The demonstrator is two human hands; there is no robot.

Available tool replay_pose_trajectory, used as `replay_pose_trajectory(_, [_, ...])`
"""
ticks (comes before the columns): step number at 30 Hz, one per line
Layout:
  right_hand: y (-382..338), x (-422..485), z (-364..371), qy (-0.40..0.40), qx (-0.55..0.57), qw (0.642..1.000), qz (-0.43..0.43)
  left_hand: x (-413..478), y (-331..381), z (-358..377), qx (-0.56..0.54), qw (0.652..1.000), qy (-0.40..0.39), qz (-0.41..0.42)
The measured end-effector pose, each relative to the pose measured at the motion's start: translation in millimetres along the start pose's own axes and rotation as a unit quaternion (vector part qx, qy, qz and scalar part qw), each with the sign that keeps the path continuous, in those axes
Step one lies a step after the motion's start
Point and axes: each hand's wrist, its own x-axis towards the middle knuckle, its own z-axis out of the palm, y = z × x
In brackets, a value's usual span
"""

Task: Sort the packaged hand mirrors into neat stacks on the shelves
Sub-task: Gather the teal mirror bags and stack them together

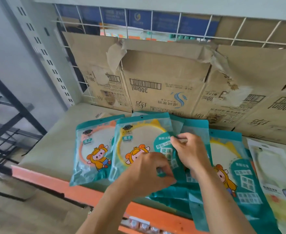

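Several teal packaged hand mirrors lie spread on the shelf [51,149]. At the left is one with an orange ring [91,149]. Beside it lies a yellow-ringed one [139,137], overlapped by a teal pack [196,132] in the middle. Another yellow-ringed pack [226,152] lies to the right. My left hand [149,171] pinches the lower edge of the middle packs. My right hand [191,151] pinches a pack's edge higher up, at the yellow-ringed mirror's right side. Which pack each hand holds is unclear.
A white and yellow pack [272,166] lies at the far right. Flattened cardboard [164,78] leans on the wire grid [155,21] behind. The orange shelf lip [42,176] runs along the front, with a black metal rack [7,115] at the left.
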Motion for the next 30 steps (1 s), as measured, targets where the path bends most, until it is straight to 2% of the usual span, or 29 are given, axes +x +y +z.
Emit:
replay_pose_trajectory(2, [0.9,-2.8,3.4,0.012,0.007,1.000,0.001,-2.0,-4.4,-12.7,-0.020,0.999,0.026,-0.032])
replay_pose_trajectory(4, [2.7,-6.2,6.3,0.022,0.045,0.999,0.013,-2.9,-16.5,-24.9,0.008,0.989,0.111,-0.097])
replay_pose_trajectory(6, [5.9,-9.6,9.1,0.033,0.085,0.995,0.034,-4.2,-34.5,-34.2,0.089,0.957,0.182,-0.207])
replay_pose_trajectory(8, [8.1,-14.2,10.9,0.040,0.104,0.993,0.048,-6.7,-47.6,-40.1,0.107,0.930,0.188,-0.296])
replay_pose_trajectory(12, [7.8,-24.4,9.2,0.036,0.115,0.991,0.059,-5.5,-58.9,-43.2,-0.033,0.915,0.207,-0.344])
replay_pose_trajectory(15, [7.7,-33.3,5.8,0.027,0.086,0.995,0.043,-5.0,-60.0,-45.3,-0.141,0.887,0.219,-0.380])
replay_pose_trajectory(18, [8.3,-41.9,5.3,0.034,0.065,0.997,0.013,-6.9,-53.7,-45.3,-0.201,0.871,0.236,-0.381])
replay_pose_trajectory(20, [10.4,-45.3,6.4,0.051,0.061,0.997,0.009,-8.1,-49.2,-42.4,-0.225,0.873,0.249,-0.353])
replay_pose_trajectory(25, [14.1,-52.3,0.9,0.095,0.061,0.994,0.003,-7.1,-38.6,-35.0,-0.216,0.883,0.301,-0.289])
replay_pose_trajectory(30, [22.0,-62.1,-15.5,0.117,0.089,0.989,0.000,-2.0,-21.6,-26.3,-0.220,0.893,0.311,-0.239])
